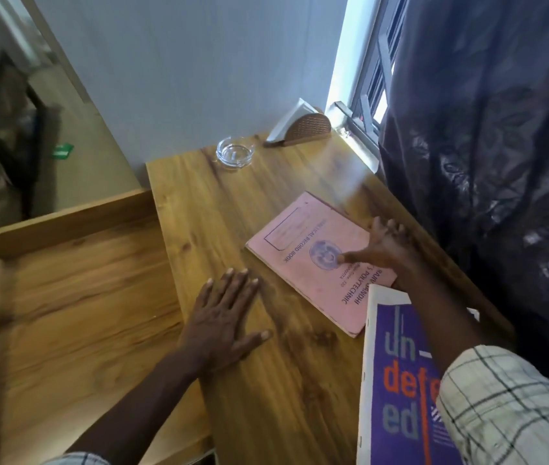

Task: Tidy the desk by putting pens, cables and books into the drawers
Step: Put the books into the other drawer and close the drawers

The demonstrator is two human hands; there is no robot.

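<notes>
The right hand (383, 245) rests, fingers spread, on the thin pink soft-cover record book (303, 263): light and bendy, I'd judge, best pinched by an edge.

A study corner of a home: a wooden desk (232, 213) against a plain wall (182, 62) beside a curtained window (378, 72), bearing a glass ashtray (234, 152) and a napkin holder (303, 129).

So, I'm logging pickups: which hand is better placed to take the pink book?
Right: the right hand touches the pink book, while the left hand lies flat on the desk beside it.
</notes>
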